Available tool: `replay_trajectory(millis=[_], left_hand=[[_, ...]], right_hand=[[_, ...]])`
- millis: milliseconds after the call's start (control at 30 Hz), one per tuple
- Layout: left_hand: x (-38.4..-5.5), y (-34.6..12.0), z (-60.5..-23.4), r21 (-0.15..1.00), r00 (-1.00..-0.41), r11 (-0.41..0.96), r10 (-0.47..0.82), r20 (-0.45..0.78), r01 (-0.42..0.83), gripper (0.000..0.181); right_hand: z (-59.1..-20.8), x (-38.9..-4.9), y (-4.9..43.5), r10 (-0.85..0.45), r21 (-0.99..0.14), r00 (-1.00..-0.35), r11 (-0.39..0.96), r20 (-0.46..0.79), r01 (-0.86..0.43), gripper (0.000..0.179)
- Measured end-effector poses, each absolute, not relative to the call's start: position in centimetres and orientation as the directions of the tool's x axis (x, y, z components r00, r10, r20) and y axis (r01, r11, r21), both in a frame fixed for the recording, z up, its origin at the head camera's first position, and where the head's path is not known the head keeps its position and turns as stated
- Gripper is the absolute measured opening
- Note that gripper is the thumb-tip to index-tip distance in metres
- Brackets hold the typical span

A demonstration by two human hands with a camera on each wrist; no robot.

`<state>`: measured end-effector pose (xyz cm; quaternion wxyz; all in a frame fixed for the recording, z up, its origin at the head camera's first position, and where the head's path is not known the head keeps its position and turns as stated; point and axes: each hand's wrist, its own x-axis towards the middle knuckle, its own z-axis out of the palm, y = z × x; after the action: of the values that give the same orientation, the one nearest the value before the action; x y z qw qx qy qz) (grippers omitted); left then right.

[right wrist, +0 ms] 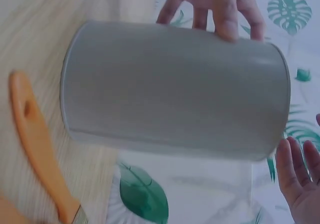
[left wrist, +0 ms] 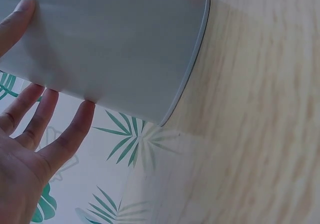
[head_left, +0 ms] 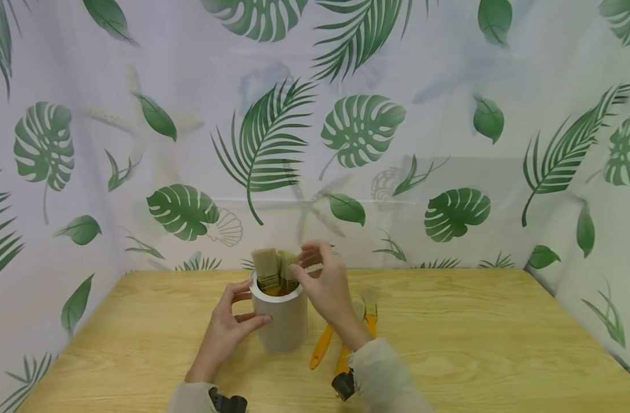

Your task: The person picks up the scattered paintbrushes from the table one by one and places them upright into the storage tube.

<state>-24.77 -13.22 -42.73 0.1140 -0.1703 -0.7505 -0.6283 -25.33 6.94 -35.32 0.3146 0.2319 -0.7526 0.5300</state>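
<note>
A plain grey cylindrical container (head_left: 281,327) with a white rim stands upright between both hands. Flat paintbrushes (head_left: 266,268) stick out of its top, pale bristles upward. My left hand (head_left: 231,324) grips the container from the left; in the left wrist view its thumb (left wrist: 19,21) lies on the grey wall and the fingertips touch the far side. At the bristles on the right is my right hand (head_left: 326,282), its thumb overlapping them in the head view. The right wrist view has this hand (right wrist: 302,184) beside the rim, fingers extended and apart, holding nothing visible.
Right of the container, several paintbrushes with orange handles (head_left: 322,347) lie on the wooden table (head_left: 459,338), partly under the right forearm. A leaf-printed white cloth (head_left: 397,201) rises behind the table and on both sides.
</note>
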Motion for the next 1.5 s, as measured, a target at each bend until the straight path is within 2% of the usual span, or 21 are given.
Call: replay_trajectory(millis=[200, 400, 633, 833, 1000, 1267, 1500], left_hand=[[-24.9, -13.2, -42.5, 0.892, -0.902, 0.142, 0.116, 0.416, 0.429, 0.062], [-24.9, -13.2, -42.4, 0.898, -0.907, 0.136, 0.117, 0.405, 0.419, 0.062], [-24.8, -13.2, -42.5, 0.895, -0.904, 0.140, 0.129, 0.408, 0.424, 0.061], [-24.8, -13.2, -42.5, 0.899, -0.908, 0.142, 0.122, 0.400, 0.415, 0.062], [-24.7, -13.2, -42.5, 0.899, -0.908, 0.142, 0.126, 0.399, 0.414, 0.061], [-24.6, -13.2, -42.6, 0.901, -0.909, 0.138, 0.129, 0.396, 0.412, 0.060], [-24.7, -13.2, -42.7, 0.899, -0.910, 0.147, 0.123, 0.396, 0.412, 0.062]], right_hand=[[-35.6, -25.8, 9.3, 0.041, -0.678, -0.713, 0.353, 0.700, -0.645, 0.024], [-35.9, -25.7, 11.6, 0.046, -0.709, -0.759, 0.398, 0.650, -0.583, 0.022], [-36.3, -25.3, 13.8, 0.070, -0.790, -0.859, 0.436, 0.508, -0.431, 0.023], [-36.5, -24.8, 15.1, 0.105, -0.833, -0.911, 0.457, 0.399, -0.312, 0.023], [-36.8, -24.7, 16.2, 0.139, -0.849, -0.934, 0.475, 0.330, -0.229, 0.024], [-37.7, -24.8, 17.8, 0.136, -0.840, -0.951, 0.515, 0.279, -0.173, 0.023], [-38.5, -24.8, 19.0, 0.128, -0.873, -0.973, 0.475, 0.193, -0.111, 0.028]])
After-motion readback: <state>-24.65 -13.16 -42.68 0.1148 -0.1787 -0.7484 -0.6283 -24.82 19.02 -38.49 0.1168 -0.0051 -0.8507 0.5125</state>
